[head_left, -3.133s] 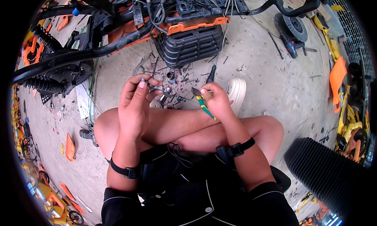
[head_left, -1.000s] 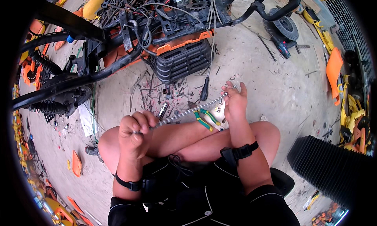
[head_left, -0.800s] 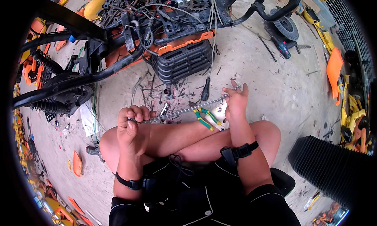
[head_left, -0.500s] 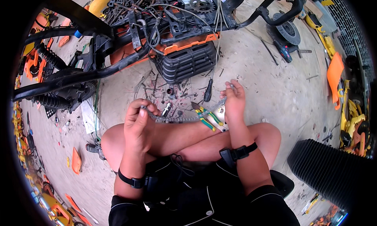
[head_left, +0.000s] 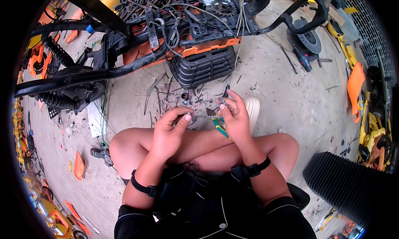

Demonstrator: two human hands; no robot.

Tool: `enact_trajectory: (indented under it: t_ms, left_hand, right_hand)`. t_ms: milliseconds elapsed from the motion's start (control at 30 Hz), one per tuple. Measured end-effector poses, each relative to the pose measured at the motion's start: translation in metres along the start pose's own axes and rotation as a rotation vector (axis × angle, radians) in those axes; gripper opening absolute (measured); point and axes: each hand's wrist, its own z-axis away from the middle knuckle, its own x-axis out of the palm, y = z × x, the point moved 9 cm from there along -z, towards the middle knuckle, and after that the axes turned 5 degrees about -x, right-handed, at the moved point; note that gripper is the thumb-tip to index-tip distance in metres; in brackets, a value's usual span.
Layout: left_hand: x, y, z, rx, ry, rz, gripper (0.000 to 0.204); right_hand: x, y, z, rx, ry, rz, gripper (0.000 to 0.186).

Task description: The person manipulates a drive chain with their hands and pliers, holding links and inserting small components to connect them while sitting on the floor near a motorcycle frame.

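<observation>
Head view: the person sits cross-legged on a concrete floor [head_left: 282, 89], both hands raised in front of the knees. The left hand [head_left: 168, 131] has its fingers pressed together, pinching one end of a thin metal part [head_left: 201, 116], apparently a short spring or cable end; the detail is too small to confirm. The part runs level between the two hands. The right hand [head_left: 232, 118] pinches the other end with thumb and forefinger, while its remaining fingers curl around green-handled pliers [head_left: 219, 126], whose handles point down toward the lap. Each wrist carries a black strap. Just beyond the hands lies a black ribbed housing [head_left: 205, 66] under a stripped orange and black frame [head_left: 166, 39] with loose wiring. Small scraps litter the floor between housing and hands. A white shoe [head_left: 252, 108] shows just behind the right hand. A black corrugated hose [head_left: 349, 189] lies at lower right, well apart.
</observation>
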Motion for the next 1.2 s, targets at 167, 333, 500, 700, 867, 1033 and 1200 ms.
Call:
enact_trajectory:
  t_ms: [167,333,500,700,867,1033,1200]
  left_hand:
    - [0.006,-0.002,-0.003,-0.021,-0.009,-0.092,0.015]
    - [0.008,-0.002,-0.003,-0.021,-0.020,-0.148,0.014]
    - [0.013,0.000,-0.003,-0.002,-0.046,-0.176,0.013]
    - [0.016,0.001,-0.001,0.029,-0.047,-0.235,0.013]
    - [0.018,0.000,0.000,0.041,-0.060,-0.241,0.011]
    - [0.019,0.002,0.000,0.058,-0.043,-0.216,0.011]
    - [0.021,0.003,0.000,0.051,-0.051,-0.216,0.011]
  right_hand:
    - [0.005,0.006,-0.002,-0.022,-0.053,0.010,0.038]
    - [0.007,0.008,-0.002,0.073,-0.062,-0.099,0.035]
    - [0.003,0.018,-0.003,0.146,-0.082,-0.127,0.036]
    - [-0.004,0.027,-0.006,0.216,-0.013,-0.206,0.039]
    - [-0.014,0.038,-0.006,0.282,0.040,-0.346,0.037]
    - [-0.015,0.044,-0.006,0.326,0.061,-0.473,0.037]
    - [-0.017,0.046,-0.006,0.346,0.066,-0.492,0.033]
